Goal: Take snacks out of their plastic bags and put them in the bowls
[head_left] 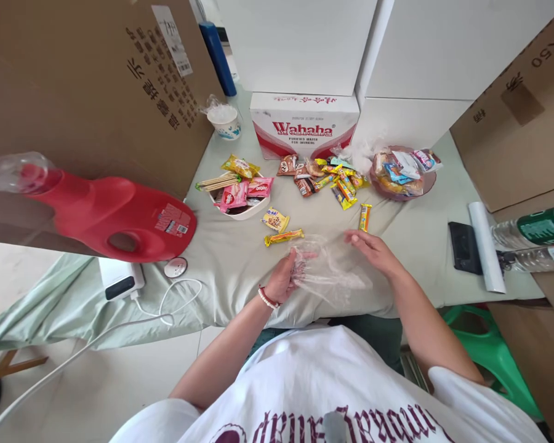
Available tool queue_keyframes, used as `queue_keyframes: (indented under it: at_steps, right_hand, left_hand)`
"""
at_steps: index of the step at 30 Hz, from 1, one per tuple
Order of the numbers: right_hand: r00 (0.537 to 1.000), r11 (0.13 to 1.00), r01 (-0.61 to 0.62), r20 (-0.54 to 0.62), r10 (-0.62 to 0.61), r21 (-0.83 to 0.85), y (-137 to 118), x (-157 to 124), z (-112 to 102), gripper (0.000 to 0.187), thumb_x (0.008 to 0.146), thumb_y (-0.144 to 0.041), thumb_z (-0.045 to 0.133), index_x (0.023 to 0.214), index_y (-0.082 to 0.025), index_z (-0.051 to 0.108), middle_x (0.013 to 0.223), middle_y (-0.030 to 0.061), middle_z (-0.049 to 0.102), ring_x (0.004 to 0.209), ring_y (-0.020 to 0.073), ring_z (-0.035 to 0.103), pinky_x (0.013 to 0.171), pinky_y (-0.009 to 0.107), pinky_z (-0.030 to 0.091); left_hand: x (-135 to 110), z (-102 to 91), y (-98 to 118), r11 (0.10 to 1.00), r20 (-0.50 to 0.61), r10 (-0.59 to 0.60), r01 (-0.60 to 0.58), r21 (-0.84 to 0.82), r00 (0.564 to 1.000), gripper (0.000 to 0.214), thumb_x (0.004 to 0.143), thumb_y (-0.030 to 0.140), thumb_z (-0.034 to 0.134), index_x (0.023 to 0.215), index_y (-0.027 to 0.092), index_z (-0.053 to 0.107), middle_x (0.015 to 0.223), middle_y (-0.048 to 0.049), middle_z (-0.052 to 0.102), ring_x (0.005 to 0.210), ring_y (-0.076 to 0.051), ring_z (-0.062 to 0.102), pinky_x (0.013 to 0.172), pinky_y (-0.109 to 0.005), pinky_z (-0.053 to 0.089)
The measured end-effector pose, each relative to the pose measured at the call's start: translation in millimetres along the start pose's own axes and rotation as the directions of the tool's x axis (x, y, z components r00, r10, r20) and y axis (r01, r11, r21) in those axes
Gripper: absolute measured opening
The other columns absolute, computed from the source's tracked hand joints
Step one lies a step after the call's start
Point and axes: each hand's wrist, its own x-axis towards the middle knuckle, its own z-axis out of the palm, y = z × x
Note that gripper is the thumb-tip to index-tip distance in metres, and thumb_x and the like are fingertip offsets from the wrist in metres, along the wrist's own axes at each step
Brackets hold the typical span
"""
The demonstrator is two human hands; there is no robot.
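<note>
My left hand point(290, 272) is closed on one end of a clear plastic bag point(330, 271) that lies crumpled on the pale green cloth point(231, 246). My right hand point(372, 249) rests at the bag's far right edge, fingers pinching the film. Just beyond the bag lie a long yellow-orange snack bar point(284, 237), a yellow cookie packet point(276, 219) and an orange candy bar point(365, 216). Farther back sits a white dish point(240, 195) with pink wafer packets, a loose pile of wrapped snacks point(325, 177) and a pink plate point(402, 172) heaped with sweets.
A red detergent jug point(120, 215) lies at the left by a power bank point(120, 280) and white cable. Cardboard boxes flank both sides; a Wahaha carton point(303, 126) stands behind. A phone point(464, 247), white roll point(487, 249) and bottles point(530, 240) sit at the right.
</note>
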Motion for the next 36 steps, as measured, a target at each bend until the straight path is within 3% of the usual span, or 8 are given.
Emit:
queue_keyframes:
  at_steps: [5,9,18,25,28,30,33,36]
  right_hand:
    - [0.907,0.977,-0.151,0.414,0.076,0.153,-7.3,12.8,32.8,0.051,0.062,-0.057,0.090,0.092,-0.018,0.075,0.083,0.0007,0.072,0.078,0.0174,0.065,0.073,0.031,0.054]
    - [0.938,0.930,-0.275,0.281,0.203,0.244,12.8,6.2,42.6,0.050,0.063,-0.058,0.089,0.080,-0.018,0.064,0.065,-0.0054,0.056,0.060,0.0108,0.053,0.058,0.024,0.047]
    - [0.958,0.889,-0.276,0.026,0.286,0.366,29.1,-14.5,34.4,0.050,0.068,-0.062,0.085,0.086,-0.022,0.060,0.058,-0.0099,0.038,0.045,0.0065,0.030,0.039,0.021,0.020]
    - [0.981,0.980,-0.133,-0.121,0.152,0.151,41.3,4.9,31.2,0.042,0.077,-0.063,0.071,0.079,-0.022,0.059,0.061,-0.0072,0.040,0.053,0.0104,0.035,0.048,0.024,0.029]
    - [0.968,0.992,-0.052,-0.249,0.022,-0.114,50.4,14.4,39.4,0.039,0.083,-0.057,0.061,0.068,-0.022,0.052,0.061,-0.0044,0.045,0.060,0.0131,0.041,0.056,0.025,0.034]
    - [0.960,0.977,-0.056,-0.279,-0.004,-0.206,53.0,18.9,46.9,0.037,0.084,-0.054,0.057,0.067,-0.022,0.052,0.060,-0.0036,0.048,0.061,0.0139,0.044,0.057,0.025,0.035]
    - [0.969,0.985,-0.123,-0.229,0.093,-0.121,51.0,22.5,51.9,0.034,0.083,-0.055,0.057,0.073,-0.023,0.056,0.063,-0.0034,0.055,0.055,0.0129,0.047,0.054,0.025,0.037]
    - [0.955,0.972,-0.215,-0.188,0.230,0.096,48.0,20.2,40.8,0.038,0.073,-0.057,0.067,0.084,-0.022,0.059,0.070,-0.0023,0.062,0.051,0.0117,0.047,0.048,0.025,0.037]
  left_hand:
    - [6.7,0.4,4.0,0.966,0.083,0.105,-0.121,0.227,0.991,0.064,0.059,0.040,0.094,0.115,0.021,0.068,0.061,0.0096,0.044,0.051,-0.006,0.035,0.050,-0.021,0.027]
    - [22.1,-18.8,4.1,0.931,-0.118,0.208,-0.159,0.327,0.971,0.059,0.050,0.017,0.089,0.106,0.019,0.070,0.064,0.0104,0.048,0.060,-0.008,0.045,0.059,-0.021,0.038]
    - [28.7,-26.6,13.1,0.969,-0.211,0.202,-0.164,0.183,0.956,0.048,0.063,0.049,0.085,0.089,0.022,0.056,0.075,0.0025,0.061,0.059,-0.015,0.063,0.052,-0.027,0.048]
    - [29.3,-47.1,31.1,0.882,-0.453,0.393,-0.189,0.431,0.800,0.034,0.065,0.025,0.084,0.087,0.019,0.059,0.079,0.0038,0.056,0.061,-0.010,0.050,0.060,-0.026,0.047]
    - [14.0,-35.4,33.1,0.619,-0.416,0.715,-0.232,0.751,0.561,0.018,0.080,0.022,0.071,0.095,0.020,0.062,0.094,-0.0029,0.060,0.086,-0.018,0.058,0.084,-0.035,0.051]
    - [7.2,-20.6,27.6,0.246,-0.111,0.864,-0.218,0.944,0.492,0.013,0.092,0.026,0.059,0.102,0.020,0.067,0.102,-0.0077,0.065,0.103,-0.023,0.061,0.097,-0.042,0.048]
    - [11.8,-7.7,10.9,-0.185,0.307,0.704,-0.251,0.950,0.640,0.032,0.100,0.034,0.052,0.124,0.021,0.068,0.127,-0.0136,0.068,0.131,-0.030,0.056,0.113,-0.052,0.038]
    - [24.7,-18.5,-9.7,-0.358,0.434,0.490,-0.280,0.891,0.756,0.054,0.100,0.046,0.054,0.149,0.023,0.054,0.161,-0.0178,0.046,0.152,-0.036,0.036,0.123,-0.065,0.017]
